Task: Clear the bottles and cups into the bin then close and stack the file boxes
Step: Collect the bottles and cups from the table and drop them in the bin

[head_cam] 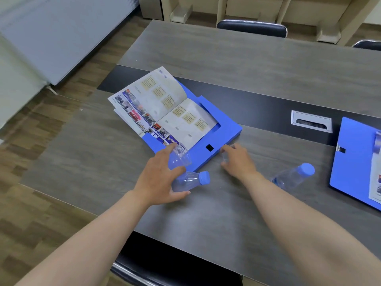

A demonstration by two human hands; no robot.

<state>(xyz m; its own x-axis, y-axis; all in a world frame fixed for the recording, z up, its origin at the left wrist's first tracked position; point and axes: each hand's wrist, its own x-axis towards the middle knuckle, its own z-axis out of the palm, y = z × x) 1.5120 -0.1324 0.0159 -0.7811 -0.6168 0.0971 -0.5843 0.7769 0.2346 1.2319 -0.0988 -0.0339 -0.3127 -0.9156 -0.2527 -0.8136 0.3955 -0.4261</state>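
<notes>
Left grip [162, 178] was doing double duty: fingers wrapped around a clear plastic cup [179, 156] up top and a clear bottle with a blue cap [190, 180] underneath, both clamped in the one hand, just below the middle of the frame. The bottle lay sideways with its cap pointing right, and the cup was tipped over the near corner of the open blue file box [214, 141].

Right grip [239, 159] sat just right of that, fingers curled around something small and clear, probably another cup [225, 157], but it was mostly hidden so I couldn't really tell how tight the hold was. It was right against the front edge of that file box.

Moving out, a second blue-capped bottle [293, 176] lay on its side on the bench [92, 153], to the right of the right forearm, untouched. The open box held a spread-open booklet [162, 108] with photos and yellow notes. Another blue file box [354, 159] was at the right edge of the frame, also with papers on it, partly cut off. A metal cable grommet [311, 121] sat in the dark strip between the two boxes.
</notes>
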